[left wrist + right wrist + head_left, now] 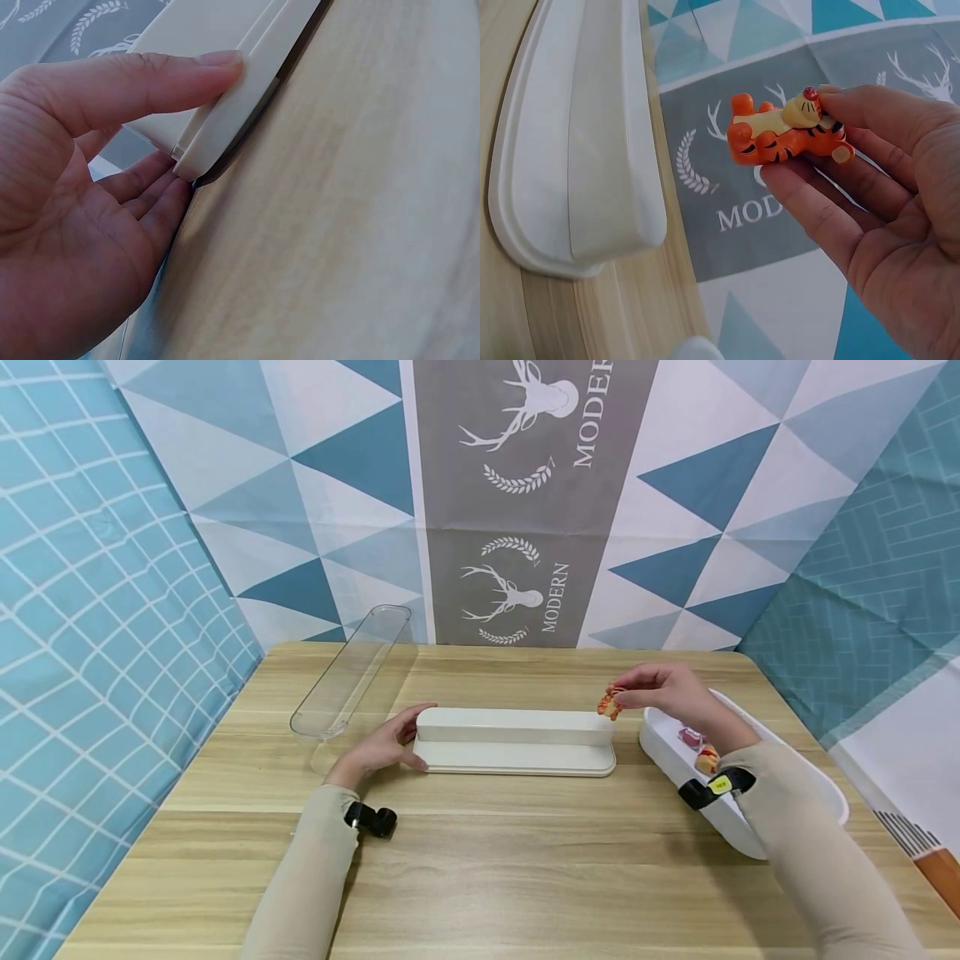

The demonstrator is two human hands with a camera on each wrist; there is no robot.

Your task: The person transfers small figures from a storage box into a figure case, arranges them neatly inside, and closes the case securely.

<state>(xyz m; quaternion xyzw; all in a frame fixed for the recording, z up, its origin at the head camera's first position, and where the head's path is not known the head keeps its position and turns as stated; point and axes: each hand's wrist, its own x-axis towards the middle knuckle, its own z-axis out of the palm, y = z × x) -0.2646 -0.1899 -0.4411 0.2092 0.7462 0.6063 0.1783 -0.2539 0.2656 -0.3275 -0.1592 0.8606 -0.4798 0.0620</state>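
White bin [670,760]: contents [707,760] partly hidden by the right sleeve [817,839]. White stand [513,757]: left end gripped by the left hand [393,739]. Right hand [663,685]: pinching, between thumb and fingertips, a striped toy [784,135], near the stand's right end; red nose distinct only in the right wrist view.

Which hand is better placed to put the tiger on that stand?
Probably the right hand: it pinches the tiger figure near the white stand; the left hand holds its left end.

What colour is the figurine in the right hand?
The figurine is orange and cream with black stripes, clearest in the right wrist view.
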